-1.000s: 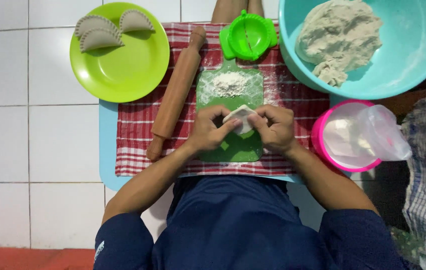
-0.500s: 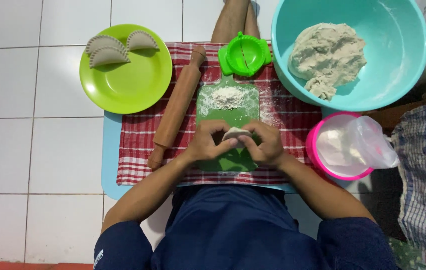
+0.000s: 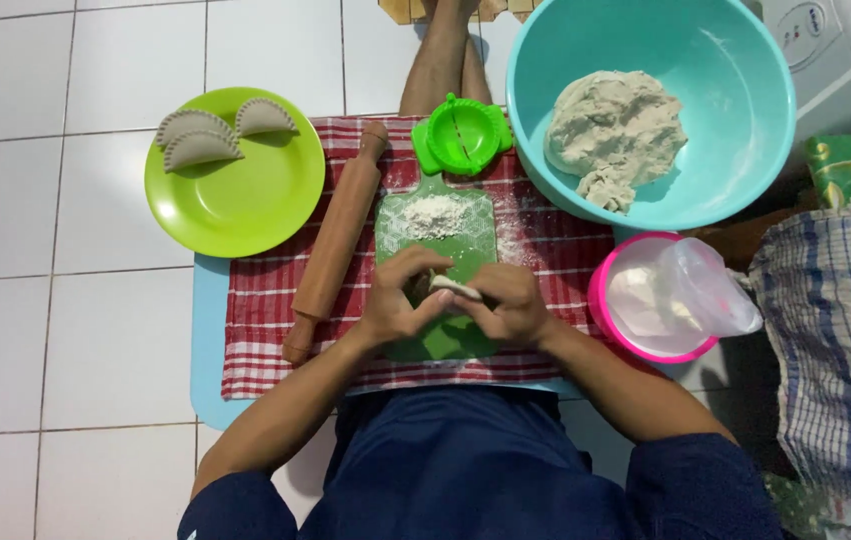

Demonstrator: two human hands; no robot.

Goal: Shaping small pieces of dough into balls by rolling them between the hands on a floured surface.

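Note:
My left hand [image 3: 400, 298] and my right hand [image 3: 507, 303] meet over a green cutting board [image 3: 445, 340], both pinching a small folded piece of pale dough [image 3: 448, 287]. A heap of flour [image 3: 434, 214] lies at the far end of the board. A wooden rolling pin [image 3: 335, 242] rests diagonally just left of my left hand, on a red checked cloth [image 3: 260, 330]. Beyond the board sits a green round dumpling press [image 3: 462, 133].
A lime green plate [image 3: 245, 200] at the upper left holds three shaped dumplings [image 3: 207, 134]. A large turquoise bowl [image 3: 715, 80] with a lump of dough [image 3: 613, 133] stands at the upper right. A pink bowl [image 3: 610, 330] with a clear plastic bag sits right. A checked bag [image 3: 835, 340] lies far right.
The dough piece, spread flatter between my fingers a second ago, is now folded and pinched tighter. Both hands stay over the green board.

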